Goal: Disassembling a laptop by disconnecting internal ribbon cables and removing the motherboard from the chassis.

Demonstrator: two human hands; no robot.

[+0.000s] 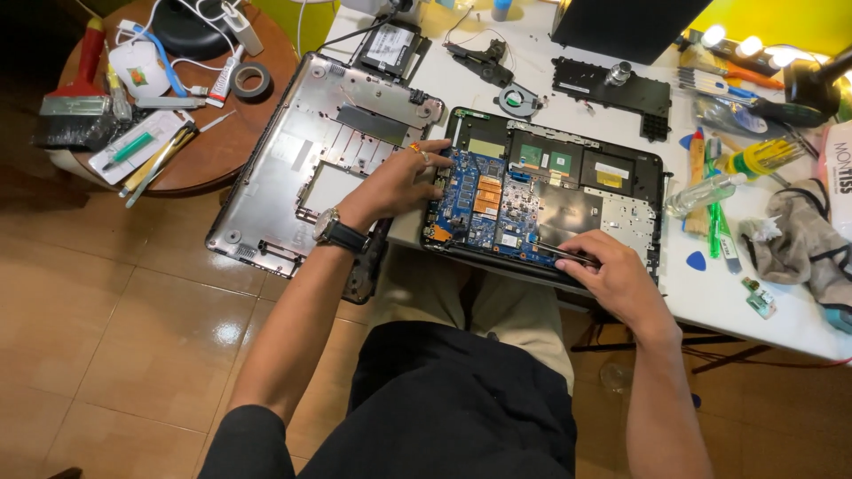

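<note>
An opened laptop base (621, 208) lies on the white table, its blue circuit board (475, 204) exposed at the left. My left hand (399, 182), with a watch on the wrist and a ring, rests on the board's left edge, fingers bent against it. My right hand (608, 275) sits at the laptop's near edge and grips a thin dark metal tool (555, 251) whose tip points left onto the board. The detached grey bottom cover (311, 151) lies tilted to the left, overhanging the table edge.
Screwdrivers (754, 160), a clear bottle (706, 193), blue picks and a grey cloth (799, 239) crowd the right of the white table (710, 302). A fan (517, 99), a drive (388, 46) and a black bracket (612, 89) lie behind the laptop. A round wooden table (222, 142) with a brush and tape stands left.
</note>
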